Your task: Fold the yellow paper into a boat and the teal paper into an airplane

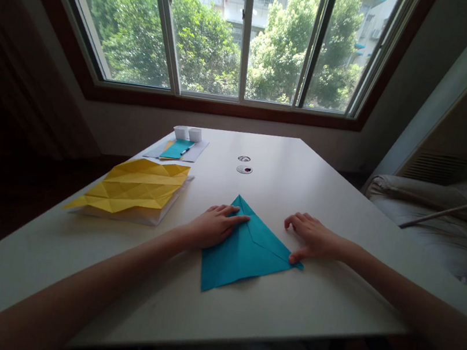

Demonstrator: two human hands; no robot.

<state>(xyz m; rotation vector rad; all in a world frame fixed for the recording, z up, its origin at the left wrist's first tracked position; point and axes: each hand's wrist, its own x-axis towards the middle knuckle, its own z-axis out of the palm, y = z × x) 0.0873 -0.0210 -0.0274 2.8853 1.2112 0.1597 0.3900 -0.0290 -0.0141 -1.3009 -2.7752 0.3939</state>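
Fingers of the left hand (pixel 213 226) lie flat and pressed together on the upper left edge of the teal paper triangle (pixel 244 250), the fingertips reaching toward its top point. On the other side, the right hand (pixel 312 238) rests with loosely curled fingers, its thumb touching the paper's right corner and the other fingertips on the white table (pixel 328 306) just beside the sheet. Neither hand pinches or lifts anything.

From the head camera, the teal sheet lies near the table's front middle, already folded into a triangle, with a creased flap visible along its right side; judging by that, only early folds are made and most shaping remains. To the left, well apart, a creased yellow paper (pixel 135 186) sits on a white sheet. Farther back lie a smaller teal sheet (pixel 176 149) and two small white cups (pixel 188 132).
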